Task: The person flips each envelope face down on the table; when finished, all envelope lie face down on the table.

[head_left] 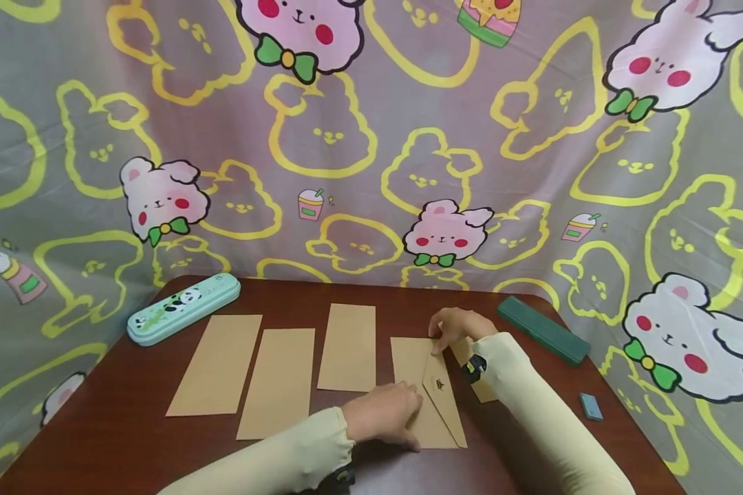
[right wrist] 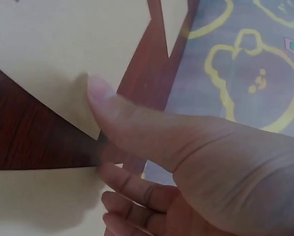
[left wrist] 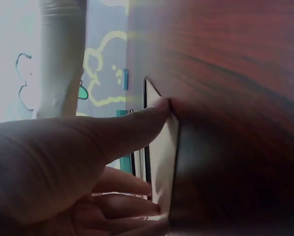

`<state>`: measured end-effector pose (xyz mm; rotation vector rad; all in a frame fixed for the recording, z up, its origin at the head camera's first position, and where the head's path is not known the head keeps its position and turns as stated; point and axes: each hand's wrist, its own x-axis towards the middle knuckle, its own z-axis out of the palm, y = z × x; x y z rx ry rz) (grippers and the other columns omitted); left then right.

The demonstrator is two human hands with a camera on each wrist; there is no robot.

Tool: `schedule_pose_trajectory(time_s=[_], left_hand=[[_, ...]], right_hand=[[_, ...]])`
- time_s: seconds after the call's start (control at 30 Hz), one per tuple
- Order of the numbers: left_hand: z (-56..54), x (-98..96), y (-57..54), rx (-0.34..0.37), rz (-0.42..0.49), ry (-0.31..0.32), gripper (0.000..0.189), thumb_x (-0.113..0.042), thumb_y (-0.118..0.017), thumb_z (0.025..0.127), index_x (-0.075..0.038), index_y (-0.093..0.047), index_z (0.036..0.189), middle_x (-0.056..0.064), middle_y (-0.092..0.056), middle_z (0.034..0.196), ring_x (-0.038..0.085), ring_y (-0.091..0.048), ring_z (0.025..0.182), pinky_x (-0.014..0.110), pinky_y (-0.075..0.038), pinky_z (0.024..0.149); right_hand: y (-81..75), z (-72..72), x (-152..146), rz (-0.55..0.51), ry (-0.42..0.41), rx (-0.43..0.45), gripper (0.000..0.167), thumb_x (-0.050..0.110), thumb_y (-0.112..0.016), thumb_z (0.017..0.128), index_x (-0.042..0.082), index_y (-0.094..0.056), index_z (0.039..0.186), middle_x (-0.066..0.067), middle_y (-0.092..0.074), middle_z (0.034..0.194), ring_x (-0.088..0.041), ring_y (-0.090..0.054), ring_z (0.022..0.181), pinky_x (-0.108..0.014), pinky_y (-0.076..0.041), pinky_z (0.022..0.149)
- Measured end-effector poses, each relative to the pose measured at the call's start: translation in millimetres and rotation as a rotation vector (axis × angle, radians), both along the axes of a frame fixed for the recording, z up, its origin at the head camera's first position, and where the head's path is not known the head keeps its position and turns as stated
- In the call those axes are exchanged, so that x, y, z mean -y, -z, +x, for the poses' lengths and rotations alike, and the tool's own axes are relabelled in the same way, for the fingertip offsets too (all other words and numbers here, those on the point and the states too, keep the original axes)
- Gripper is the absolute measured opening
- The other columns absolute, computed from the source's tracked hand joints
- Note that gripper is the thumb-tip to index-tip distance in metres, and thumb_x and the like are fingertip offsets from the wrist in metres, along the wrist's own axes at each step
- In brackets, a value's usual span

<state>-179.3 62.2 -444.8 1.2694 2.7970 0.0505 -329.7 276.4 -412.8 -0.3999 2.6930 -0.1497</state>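
Note:
A brown paper envelope [head_left: 416,364] lies on the table at centre right in the head view, its pointed flap folded over from the right and marked with a small dark crown. My left hand [head_left: 384,412] touches its lower left part. In the left wrist view the thumb [left wrist: 154,118] meets the near edge and the fingers reach along another side. My right hand [head_left: 458,326] is at its upper right corner; in the right wrist view the thumb [right wrist: 105,96] lies over paper near a corner, apart from the fingers. Another brown envelope [head_left: 484,390] lies partly hidden under the right forearm.
Three plain brown envelopes lie to the left: one far left [head_left: 214,364], one beside it [head_left: 276,385], one farther back [head_left: 347,347]. A mint panda case [head_left: 186,309] stands at the back left. At right are a dark green case [head_left: 541,330] and a small blue block [head_left: 591,406].

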Motion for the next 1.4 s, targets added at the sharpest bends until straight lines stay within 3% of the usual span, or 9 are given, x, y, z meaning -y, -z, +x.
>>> schedule_pose_trajectory(time_s=[0.13, 0.27, 0.37, 0.5, 0.73, 0.93, 1.07, 1.23, 1.4], left_hand=[[1.5, -3.2, 1.6, -0.007, 0.022, -0.004, 0.048, -0.055, -0.087, 0.074, -0.017, -0.058, 0.067, -0.009, -0.053, 0.071, 0.005, -0.047, 0.064, 0.021, -0.045, 0.061], [0.3, -3.4, 1.0, -0.005, 0.03, 0.009, 0.051, -0.054, -0.087, 0.074, -0.017, -0.054, 0.062, -0.009, -0.051, 0.069, 0.005, -0.045, 0.061, 0.021, -0.044, 0.061], [-1.5, -0.8, 3.2, 0.017, 0.055, 0.009, 0.046, -0.053, -0.088, 0.074, -0.016, -0.06, 0.072, -0.008, -0.055, 0.075, 0.005, -0.048, 0.065, 0.02, -0.045, 0.063], [-4.1, 5.5, 3.7, 0.049, 0.079, 0.007, 0.057, -0.053, -0.087, 0.075, -0.008, -0.067, 0.103, -0.004, -0.059, 0.091, 0.005, -0.054, 0.079, 0.02, -0.051, 0.076], [-5.0, 8.9, -0.1, 0.11, 0.095, 0.005, 0.07, -0.052, -0.09, 0.071, -0.009, -0.059, 0.117, -0.006, -0.057, 0.099, 0.005, -0.054, 0.088, 0.021, -0.052, 0.088], [5.8, 14.3, 1.3, 0.12, 0.093, -0.031, 0.081, -0.048, -0.093, 0.068, -0.006, -0.055, 0.125, -0.002, -0.063, 0.108, 0.008, -0.064, 0.094, 0.023, -0.054, 0.088], [9.1, 18.7, 1.1, 0.165, 0.119, -0.03, 0.092, -0.045, -0.09, 0.072, 0.002, -0.049, 0.141, 0.004, -0.071, 0.118, 0.008, -0.067, 0.096, 0.022, -0.055, 0.087], [4.0, 24.5, -1.4, 0.281, 0.182, -0.026, 0.102, -0.035, -0.085, 0.08, 0.006, -0.032, 0.157, 0.0, -0.074, 0.093, -0.001, -0.061, 0.071, 0.015, -0.05, 0.065], [2.7, 28.9, -0.8, 0.296, 0.204, 0.012, 0.091, -0.031, -0.082, 0.084, 0.006, -0.037, 0.154, -0.01, -0.061, 0.073, -0.003, -0.053, 0.057, 0.014, -0.044, 0.052]], right_hand=[[3.1, -5.0, 2.7, 0.009, -0.064, -0.026, 0.019, 0.027, -0.08, 0.09, 0.015, -0.076, 0.106, 0.0, -0.072, 0.105, -0.016, -0.063, 0.091, -0.044, -0.055, 0.09], [1.2, -11.0, -1.5, -0.047, -0.085, -0.005, 0.013, 0.009, -0.063, 0.097, 0.012, -0.074, 0.102, -0.002, -0.07, 0.103, -0.015, -0.058, 0.085, -0.033, -0.051, 0.078], [-1.0, -14.7, -9.2, -0.143, -0.122, 0.031, 0.025, -0.005, -0.057, 0.091, 0.012, -0.073, 0.101, -0.003, -0.069, 0.105, -0.014, -0.057, 0.087, -0.028, -0.048, 0.075], [-3.8, -17.9, -23.5, -0.309, -0.19, 0.049, 0.036, -0.013, -0.063, 0.084, 0.01, -0.077, 0.108, -0.007, -0.075, 0.11, -0.019, -0.065, 0.096, -0.03, -0.055, 0.078], [-7.5, -14.9, -45.5, -0.481, -0.169, 0.025, 0.029, 0.001, -0.069, 0.094, 0.013, -0.079, 0.118, -0.01, -0.075, 0.123, -0.032, -0.068, 0.121, -0.044, -0.059, 0.094], [-12.4, -8.9, -46.4, -0.608, -0.097, 0.14, 0.025, 0.015, -0.065, 0.1, 0.013, -0.077, 0.122, -0.014, -0.071, 0.132, -0.023, -0.072, 0.112, -0.05, -0.059, 0.094], [-13.0, -8.4, -40.9, -0.678, -0.111, 0.139, 0.028, 0.016, -0.061, 0.101, 0.007, -0.076, 0.123, -0.014, -0.074, 0.125, -0.031, -0.072, 0.105, -0.049, -0.06, 0.09], [-13.3, -11.2, -33.0, -0.82, -0.112, 0.155, 0.033, 0.012, -0.052, 0.103, -0.004, -0.072, 0.123, -0.01, -0.077, 0.11, -0.041, -0.072, 0.094, -0.049, -0.061, 0.085], [-7.4, -10.4, -25.9, -0.865, -0.103, 0.176, 0.038, 0.025, -0.05, 0.108, 0.0, -0.071, 0.127, -0.009, -0.077, 0.11, -0.036, -0.074, 0.094, -0.054, -0.059, 0.088]])
